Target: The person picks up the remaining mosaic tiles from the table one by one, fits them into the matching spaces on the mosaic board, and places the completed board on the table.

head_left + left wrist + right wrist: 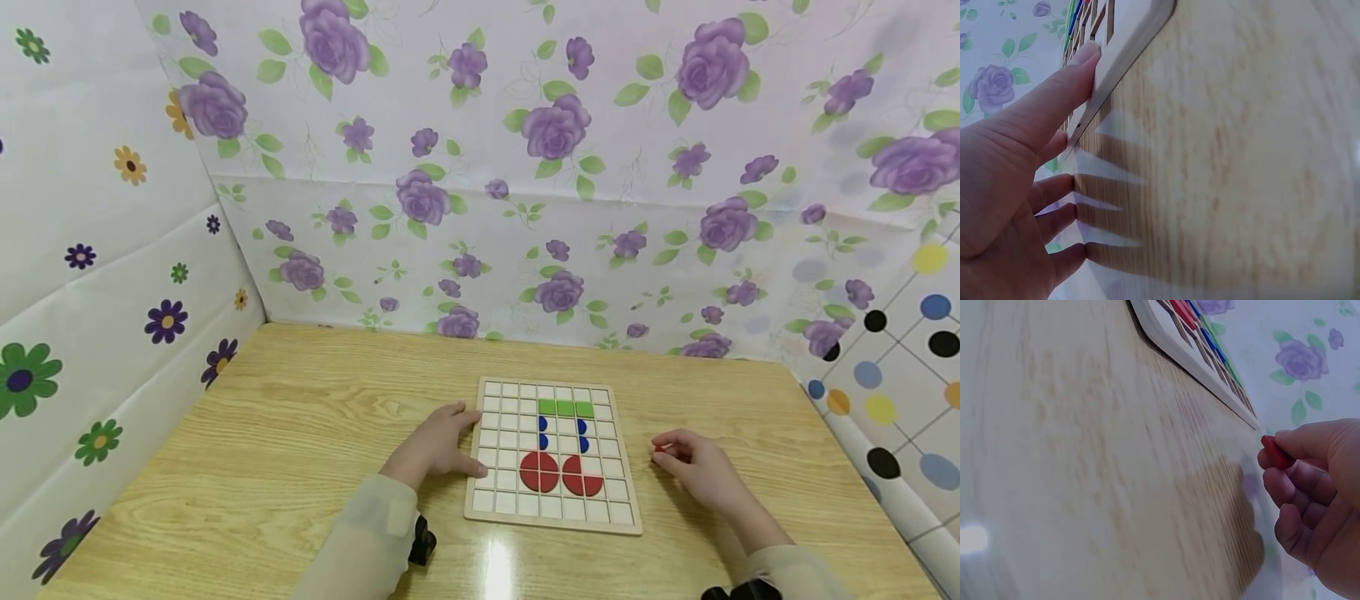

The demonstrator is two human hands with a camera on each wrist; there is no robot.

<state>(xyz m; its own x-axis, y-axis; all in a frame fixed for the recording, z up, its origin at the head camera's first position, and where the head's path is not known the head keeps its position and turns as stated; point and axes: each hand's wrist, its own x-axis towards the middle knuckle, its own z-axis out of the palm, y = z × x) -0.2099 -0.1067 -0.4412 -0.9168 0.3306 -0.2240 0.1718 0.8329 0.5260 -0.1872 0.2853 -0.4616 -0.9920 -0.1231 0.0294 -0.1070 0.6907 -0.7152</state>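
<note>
A wooden grid board (553, 522) with white cells lies flat on the table. Three green squares (566, 408) form a row in its upper part, with blue half-circles (543, 424) in two columns below. Lower down, red quarter pieces form a full disc (539, 472), and three more make a partial disc (582, 479) beside it. My left hand (438, 446) rests at the board's left edge, thumb on the rim, fingers spread. To the right of the board, my right hand (697, 471) pinches a small red piece (1277, 453) between thumb and forefinger, above the table.
The light wood table (337, 400) surrounds the board. Behind it hangs a cloth with purple roses (555, 129). Patterned panels stand at both sides, flowered at left and dotted at right. A black wrist device (422, 542) sits on the left sleeve.
</note>
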